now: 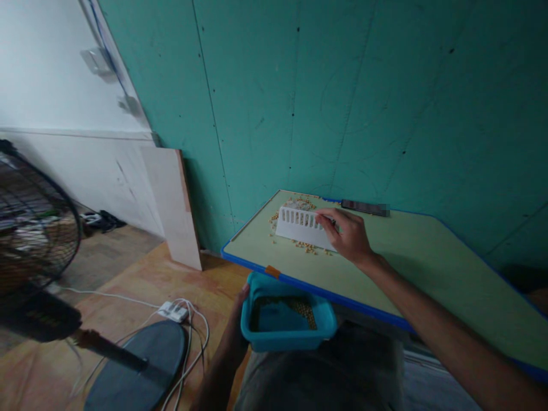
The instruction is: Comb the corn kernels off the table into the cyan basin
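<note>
My right hand (349, 233) is closed on the upper edge of a white slotted plastic piece (297, 230), which stands tilted on the pale green table with a row of upright slots along its top. Small yellow beans (306, 248) lie scattered in front of it, and more beans (302, 202) lie behind it, beside something pale and partly hidden. Below the table's front edge, my left hand (237, 319) grips the left side of a turquoise plastic tub (291, 341). Inside the tub, beans (305, 311) lie along the far and right sides. Most of my left fingers are hidden.
The table (428, 268) has a blue rim and stands against a green wall (257, 103). A dark phone-like slab (363, 208) lies at its back edge. To the left are a fan (38, 240), a power strip (173, 311) with cables, and a leaning board (169, 205).
</note>
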The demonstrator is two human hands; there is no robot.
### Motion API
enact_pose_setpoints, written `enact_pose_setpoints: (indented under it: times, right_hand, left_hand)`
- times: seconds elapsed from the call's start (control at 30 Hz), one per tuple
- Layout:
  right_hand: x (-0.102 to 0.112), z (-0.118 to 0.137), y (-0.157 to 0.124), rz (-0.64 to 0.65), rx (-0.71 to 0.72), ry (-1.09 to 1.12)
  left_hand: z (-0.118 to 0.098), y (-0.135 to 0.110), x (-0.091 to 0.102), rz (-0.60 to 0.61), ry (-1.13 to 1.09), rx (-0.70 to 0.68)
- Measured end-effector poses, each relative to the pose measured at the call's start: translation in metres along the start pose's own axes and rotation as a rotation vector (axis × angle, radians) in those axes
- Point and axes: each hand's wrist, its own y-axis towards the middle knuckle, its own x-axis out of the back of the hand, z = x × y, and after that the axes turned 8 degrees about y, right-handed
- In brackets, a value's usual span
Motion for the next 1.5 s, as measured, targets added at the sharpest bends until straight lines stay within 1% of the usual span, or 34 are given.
enact_pose_setpoints:
  times: [0.07, 0.13, 0.2, 0.33, 0.43, 0.53, 0.67, 0.73, 0.87, 0.93, 1.03, 1.2, 1.5]
  right_hand:
    - [0.0, 0.0, 0.0, -0.025, -0.012, 0.018]
    - [-0.001, -0.001, 0.0, -0.038, -0.014, 0.001]
    - [-0.002, -0.002, -0.001, -0.026, -0.006, -0.029]
    - [-0.002, 0.0, -0.001, -0.005, -0.016, 0.009]
    - [-0.001, 0.003, 0.0, -0.028, -0.037, 0.049]
    - [-0.001, 0.004, -0.001, -0.044, -0.047, 0.037]
    - [-0.004, 0.003, -0.003, -0.006, -0.047, 0.029]
    - [-0.005, 0.004, -0.003, 0.006, -0.048, 0.036]
    - [-0.006, 0.006, -0.003, 0.004, -0.037, 0.052]
    - [-0.006, 0.007, -0.003, 0.004, -0.032, 0.061]
    - [-0.005, 0.007, -0.004, 0.007, -0.024, 0.063]
    - [-0.006, 0.009, -0.004, 0.002, -0.009, 0.058]
    - [-0.004, 0.011, -0.004, 0.025, -0.026, 0.066]
  left_hand:
    - [0.001, 0.0, 0.002, -0.045, -0.004, -0.047]
    - [0.001, 0.0, 0.002, -0.004, -0.008, -0.012]
    - [0.0, -0.001, 0.0, 0.03, -0.014, 0.016]
    - [0.0, 0.0, -0.001, -0.023, -0.008, -0.053]
    - [0.003, 0.002, 0.003, 0.0, 0.012, -0.052]
    - [0.003, 0.002, 0.004, -0.006, -0.001, -0.063]
    - [0.002, 0.0, 0.002, 0.024, -0.01, -0.034]
    - [0.003, 0.0, 0.003, 0.007, -0.01, -0.022]
    - [0.008, 0.005, 0.01, -0.028, 0.004, -0.058]
    - [0.008, 0.006, 0.012, -0.027, 0.017, -0.063]
    - [0.005, 0.005, 0.008, 0.004, 0.015, -0.03]
    - [-0.001, -0.001, -0.001, 0.036, 0.006, -0.027]
    - [0.0, -0.001, 0.0, 0.028, 0.001, -0.006]
